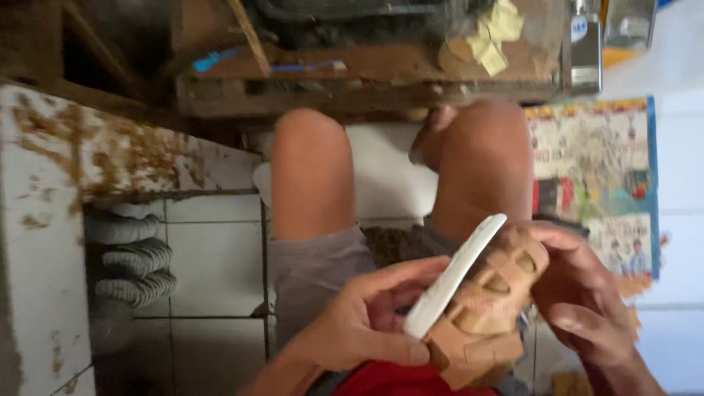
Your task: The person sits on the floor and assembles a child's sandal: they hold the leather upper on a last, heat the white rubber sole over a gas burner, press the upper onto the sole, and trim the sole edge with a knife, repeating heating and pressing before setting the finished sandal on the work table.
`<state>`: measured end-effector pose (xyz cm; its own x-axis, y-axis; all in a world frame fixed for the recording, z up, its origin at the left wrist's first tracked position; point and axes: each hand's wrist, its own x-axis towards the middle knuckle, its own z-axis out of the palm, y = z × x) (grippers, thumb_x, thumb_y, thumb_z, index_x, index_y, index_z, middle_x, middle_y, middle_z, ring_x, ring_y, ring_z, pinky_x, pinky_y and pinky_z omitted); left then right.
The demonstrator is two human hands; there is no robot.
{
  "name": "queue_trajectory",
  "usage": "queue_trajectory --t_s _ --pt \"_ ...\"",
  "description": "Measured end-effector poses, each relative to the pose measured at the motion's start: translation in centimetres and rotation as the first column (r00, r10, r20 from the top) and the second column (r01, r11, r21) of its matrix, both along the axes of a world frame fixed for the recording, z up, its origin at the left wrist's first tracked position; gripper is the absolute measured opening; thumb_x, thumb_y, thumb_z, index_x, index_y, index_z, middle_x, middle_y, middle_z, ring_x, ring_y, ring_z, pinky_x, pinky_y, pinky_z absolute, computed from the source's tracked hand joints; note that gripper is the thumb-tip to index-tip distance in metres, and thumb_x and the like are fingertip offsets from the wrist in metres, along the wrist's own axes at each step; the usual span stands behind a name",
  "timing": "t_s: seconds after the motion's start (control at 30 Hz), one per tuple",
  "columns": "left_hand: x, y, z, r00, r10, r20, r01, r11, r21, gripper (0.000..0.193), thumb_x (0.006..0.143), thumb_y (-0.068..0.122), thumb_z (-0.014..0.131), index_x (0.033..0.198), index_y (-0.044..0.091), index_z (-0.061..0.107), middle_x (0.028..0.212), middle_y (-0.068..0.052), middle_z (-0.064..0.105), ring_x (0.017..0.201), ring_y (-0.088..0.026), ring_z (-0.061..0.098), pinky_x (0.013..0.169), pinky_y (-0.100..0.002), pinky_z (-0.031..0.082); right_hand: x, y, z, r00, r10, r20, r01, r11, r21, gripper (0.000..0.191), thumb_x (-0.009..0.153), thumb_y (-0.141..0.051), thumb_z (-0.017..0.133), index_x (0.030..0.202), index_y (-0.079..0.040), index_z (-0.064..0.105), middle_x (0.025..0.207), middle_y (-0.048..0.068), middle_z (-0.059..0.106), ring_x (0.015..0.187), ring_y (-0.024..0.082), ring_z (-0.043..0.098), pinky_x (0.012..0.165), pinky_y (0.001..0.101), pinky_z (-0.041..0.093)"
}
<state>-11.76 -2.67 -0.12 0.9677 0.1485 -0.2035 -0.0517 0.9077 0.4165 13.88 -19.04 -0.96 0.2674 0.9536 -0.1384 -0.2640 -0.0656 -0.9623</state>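
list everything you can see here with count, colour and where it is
carved wooden piece: one, light brown with cut-out hollows, bottom centre-right, held in the right hand
flat strip: one, white, lying slanted across the carving, pinched by the left hand
wooden bench: one, dark brown, across the top
yellow scraps: several, pale yellow, on the bench, top right
printed sheet: one, multicoloured with blue edge, on the floor at right
tiled ledge: one, white with brown stains, left
knees: two, bare, centre, above grey shorts
left hand: one, bottom centre
right hand: one, bottom right
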Motion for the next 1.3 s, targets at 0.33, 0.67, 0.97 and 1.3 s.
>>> queue_trajectory --t_s 0.33,0.67,0.97,1.3 --pt "-1.5 -8.9 -3.2 0.949 0.204 -0.242 -0.195 0.979 0.060 0.064 0.113 0.039 0.029 0.157 -0.006 0.040 0.148 -0.014 0.054 0.134 -0.022 0.051 0.116 -0.035 0.037 -6.8 -3.3 -0.2 0.995 0.099 0.021 -0.090 0.961 -0.263 0.061 0.074 0.006 0.085 0.128 0.000 0.057 0.130 0.014 0.056 0.126 0.024 0.056 0.107 0.0389 0.044" --pt "-1.7 -9.8 -4.4 0.795 0.417 -0.441 -0.274 0.895 0.353 0.045 0.109 0.026 0.049 0.130 -0.009 0.068 0.116 -0.009 0.074 0.106 -0.014 0.065 0.094 -0.031 0.052 -8.1 -2.0 -0.1 0.925 0.102 0.366 -0.011 0.970 -0.243 0.066 0.068 -0.006 0.093 0.124 -0.005 0.059 0.127 0.011 0.055 0.118 0.020 0.062 0.095 0.0337 0.056" --pt "-2.5 -10.1 -4.4 0.808 0.427 -0.406 -0.271 0.881 0.388 0.044 0.110 0.026 0.044 0.128 -0.007 0.067 0.116 -0.008 0.073 0.108 -0.013 0.065 0.096 -0.029 0.051 -8.9 -1.0 1.8 0.696 0.226 0.682 0.062 0.926 -0.371 0.061 0.064 -0.027 0.092 0.117 -0.010 0.067 0.115 0.011 0.064 0.105 0.024 0.069 0.086 0.0340 0.054" --pt "-3.6 -10.0 -4.9 0.851 0.319 -0.417 -0.192 0.928 0.319 0.047 0.109 0.031 0.046 0.130 -0.006 0.066 0.116 -0.011 0.075 0.108 -0.013 0.067 0.097 -0.029 0.052 -9.4 -2.7 0.5 0.687 0.193 0.701 0.049 0.949 -0.310 0.068 0.063 -0.032 0.092 0.122 -0.010 0.064 0.119 0.013 0.061 0.109 0.025 0.066 0.090 0.0358 0.054"
